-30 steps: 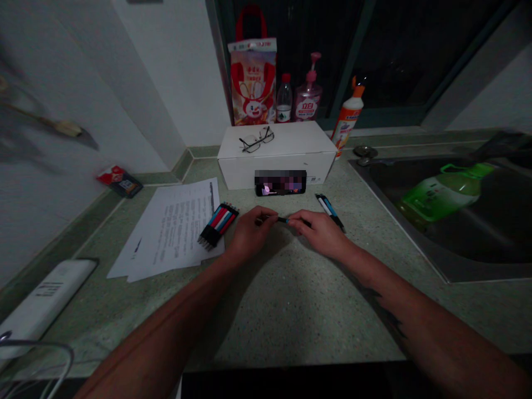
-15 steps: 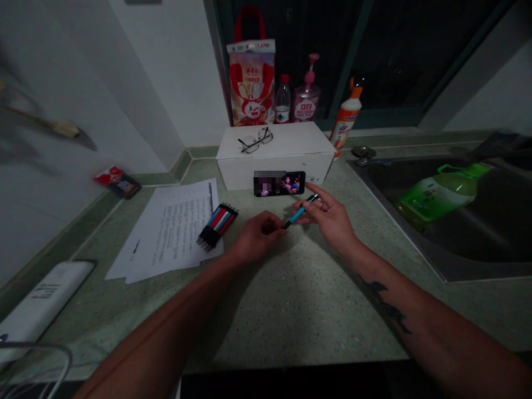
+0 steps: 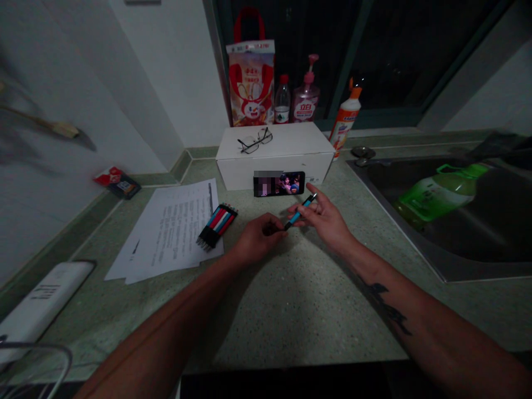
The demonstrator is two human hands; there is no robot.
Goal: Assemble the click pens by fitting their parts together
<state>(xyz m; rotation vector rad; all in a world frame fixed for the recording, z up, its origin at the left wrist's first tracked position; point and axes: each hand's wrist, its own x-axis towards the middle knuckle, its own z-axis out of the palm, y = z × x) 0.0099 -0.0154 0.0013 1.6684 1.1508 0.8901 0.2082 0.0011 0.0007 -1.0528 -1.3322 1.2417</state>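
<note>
A blue and black pen [image 3: 300, 213] slants between my two hands above the counter. My left hand [image 3: 260, 235] pinches its lower black end between thumb and fingers. Higher up, the thumb and fingers of my right hand [image 3: 326, 219] close around the blue barrel, with the index finger stretched out past it. Just behind the pen, a phone [image 3: 286, 184] with a lit screen leans sideways against a white box [image 3: 236, 172]. To the left of my left hand, a bundle of several pens [image 3: 217, 226] in blue, red, white and black lies on printed sheets [image 3: 166, 233].
Eyeglasses [image 3: 255, 141] rest on the box. Behind it stand a red bag [image 3: 251, 83], a small bottle [image 3: 282, 102] and a pink pump bottle [image 3: 305, 102]. A sink [image 3: 490, 233] holding a green jug [image 3: 440, 194] is at right. A white power strip [image 3: 45, 302] lies at left.
My right hand has shifted slightly left and down along the pen, and its thumb now lies further over the barrel. My left hand stays almost in place.
</note>
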